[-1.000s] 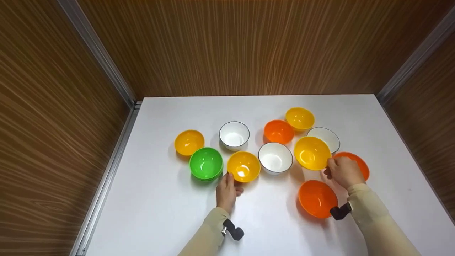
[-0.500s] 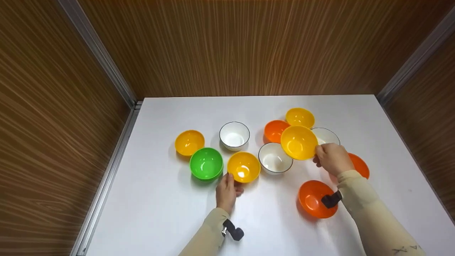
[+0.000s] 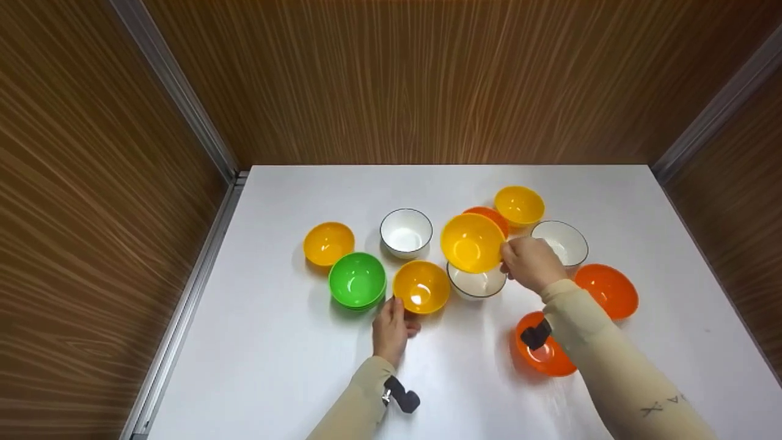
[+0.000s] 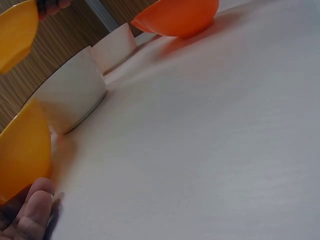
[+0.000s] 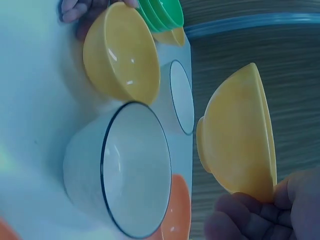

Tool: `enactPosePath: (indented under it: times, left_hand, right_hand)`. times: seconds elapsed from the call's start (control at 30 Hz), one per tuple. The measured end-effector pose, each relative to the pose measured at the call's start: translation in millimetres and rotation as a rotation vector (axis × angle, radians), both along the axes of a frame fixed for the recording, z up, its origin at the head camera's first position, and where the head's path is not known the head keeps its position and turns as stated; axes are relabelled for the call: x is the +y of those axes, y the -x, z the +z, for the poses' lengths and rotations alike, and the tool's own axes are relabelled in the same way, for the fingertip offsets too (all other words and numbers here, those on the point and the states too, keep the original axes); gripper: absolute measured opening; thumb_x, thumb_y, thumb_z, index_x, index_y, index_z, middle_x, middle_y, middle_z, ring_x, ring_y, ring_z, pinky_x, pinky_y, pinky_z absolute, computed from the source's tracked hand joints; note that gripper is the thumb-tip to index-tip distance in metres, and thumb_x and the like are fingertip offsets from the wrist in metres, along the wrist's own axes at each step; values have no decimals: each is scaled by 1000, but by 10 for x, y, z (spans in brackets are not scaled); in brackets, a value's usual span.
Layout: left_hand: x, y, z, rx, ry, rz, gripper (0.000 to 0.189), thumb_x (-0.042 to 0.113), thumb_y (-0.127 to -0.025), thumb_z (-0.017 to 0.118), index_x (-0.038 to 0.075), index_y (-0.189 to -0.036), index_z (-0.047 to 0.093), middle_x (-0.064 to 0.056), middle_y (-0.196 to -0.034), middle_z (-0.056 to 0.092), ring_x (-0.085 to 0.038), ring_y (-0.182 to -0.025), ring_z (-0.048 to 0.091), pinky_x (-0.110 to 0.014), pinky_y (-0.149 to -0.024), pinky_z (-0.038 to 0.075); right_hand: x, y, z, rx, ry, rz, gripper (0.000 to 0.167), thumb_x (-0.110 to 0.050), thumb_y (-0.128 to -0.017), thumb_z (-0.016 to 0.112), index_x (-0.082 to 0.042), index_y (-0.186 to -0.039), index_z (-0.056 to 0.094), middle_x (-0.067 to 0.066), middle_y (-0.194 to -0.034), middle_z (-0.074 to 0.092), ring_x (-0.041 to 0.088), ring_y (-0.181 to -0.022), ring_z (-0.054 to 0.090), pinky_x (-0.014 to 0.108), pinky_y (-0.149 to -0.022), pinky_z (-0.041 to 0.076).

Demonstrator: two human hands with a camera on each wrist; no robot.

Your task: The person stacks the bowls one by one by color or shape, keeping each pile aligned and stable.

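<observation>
My right hand [image 3: 533, 263] pinches the rim of a yellow bowl [image 3: 470, 244] on its right side. In the right wrist view that yellow bowl [image 5: 235, 137] hangs in the air, lifted off the table. Beneath it in the head view, a white bowl with a dark rim [image 3: 478, 287] is partly covered, as is an orange bowl [image 3: 496, 220] behind. My left hand [image 3: 390, 333] holds a second yellow bowl [image 3: 420, 287] at its near left edge, thumb on the rim. This bowl stands on the table between the green bowls [image 3: 357, 281] and the white one.
To the far left sits another yellow bowl [image 3: 328, 244], with a white bowl [image 3: 406, 232] behind the middle. At the right are a yellow bowl [image 3: 519, 206], a white bowl [image 3: 562, 243] and orange bowls [image 3: 608, 292], one partly under my right sleeve [image 3: 605, 348]. Wood-grain walls [image 3: 391, 85] enclose the table.
My right hand has carried the raised yellow bowl leftward, from beside the right-hand white bowl to over the middle white bowl. My left hand stays at its yellow bowl.
</observation>
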State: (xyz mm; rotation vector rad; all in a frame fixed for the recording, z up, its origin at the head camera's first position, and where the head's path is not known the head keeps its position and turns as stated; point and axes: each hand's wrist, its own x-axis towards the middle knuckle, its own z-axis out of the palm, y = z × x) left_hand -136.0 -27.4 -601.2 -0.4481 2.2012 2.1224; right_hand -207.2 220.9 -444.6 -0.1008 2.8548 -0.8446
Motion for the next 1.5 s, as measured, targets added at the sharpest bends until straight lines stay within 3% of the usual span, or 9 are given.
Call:
enactPosePath:
  times: [0.2, 0.47, 0.63, 0.83, 1.2, 1.5]
  left_hand:
    - [-4, 2, -12, 5, 12, -5, 51, 37, -104, 37, 0, -138, 46, -11, -76, 65, -19, -61, 64, -31, -58, 56]
    - [12, 7, -13, 12, 35, -14, 51, 35, -105, 36, -2, -139, 45, -10, -72, 66, -19, -59, 65, -30, -57, 56]
    - [21, 15, -31, 36, 38, -3, 49, 34, -105, 36, -2, -135, 48, -11, -69, 66, -20, -57, 65, -31, -55, 56]
    - [16, 16, -40, 37, 35, 1, 46, 33, -105, 37, 0, -133, 51, -10, -71, 67, -20, -58, 65, -31, -55, 56]
    - [27, 22, -39, 51, 13, 16, 48, 40, -104, 37, 4, -129, 56, -10, -79, 69, -20, -62, 65, -32, -56, 56]
    - [50, 20, -38, 45, -33, 32, 43, 29, -105, 38, -1, -131, 53, -13, -83, 68, -23, -63, 65, -33, -57, 57]
  right_hand:
    - [-230, 17, -47, 96, -32, 76, 38, -19, -95, 41, -8, -70, 66, 2, -63, 66, 15, -53, 58, 30, -55, 45]
    - [-461, -9, -129, 63, -55, 110, 37, -22, -97, 42, -8, -74, 67, 1, -65, 66, 13, -54, 58, 31, -56, 47]
    - [-558, -43, -204, 54, -51, 113, 37, -21, -97, 43, -6, -73, 67, 4, -66, 67, 15, -56, 59, 33, -57, 50]
    - [-675, -89, -281, 87, -118, 96, 34, -21, -95, 46, -10, -70, 65, -2, -63, 60, 21, -63, 54, 36, -63, 47]
    - [-815, -194, -429, 74, -163, 91, 37, -23, -96, 46, -12, -63, 59, 2, -60, 54, 25, -59, 50, 39, -55, 44]
    - [-880, -281, -504, 16, -192, 43, 36, -25, -96, 45, -14, -66, 60, -2, -57, 56, 20, -55, 53, 35, -51, 44]
